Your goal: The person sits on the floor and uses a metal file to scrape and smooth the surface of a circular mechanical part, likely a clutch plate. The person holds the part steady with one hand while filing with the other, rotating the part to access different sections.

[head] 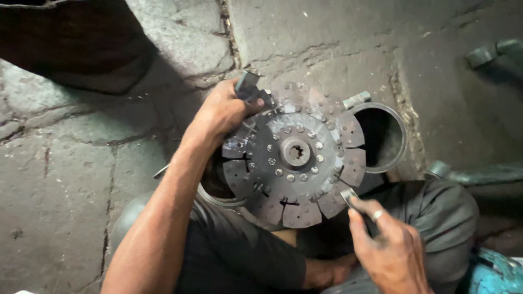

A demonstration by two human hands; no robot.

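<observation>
L hand (226, 111) clamped on a small dark metal tool (251, 90) at the clutch disc (294, 155) top-left rim. R hand (389, 245) pinches a thin metal piece (348, 195) at lower-right edge. Disc rests on metal rings (400, 136) over person's lap, stone floor (65, 174) below. Rivets mostly seated, friction pads on; I'd judge work approx. midway.

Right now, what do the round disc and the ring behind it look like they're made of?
The disc looks like grey, dull steel, studded with shiny rivets; its outer pads look like worn, brownish friction lining, though that's a guess. The ring seems bare metal, with a thin, smooth, pale rim. The floor looks like cracked concrete.
</observation>
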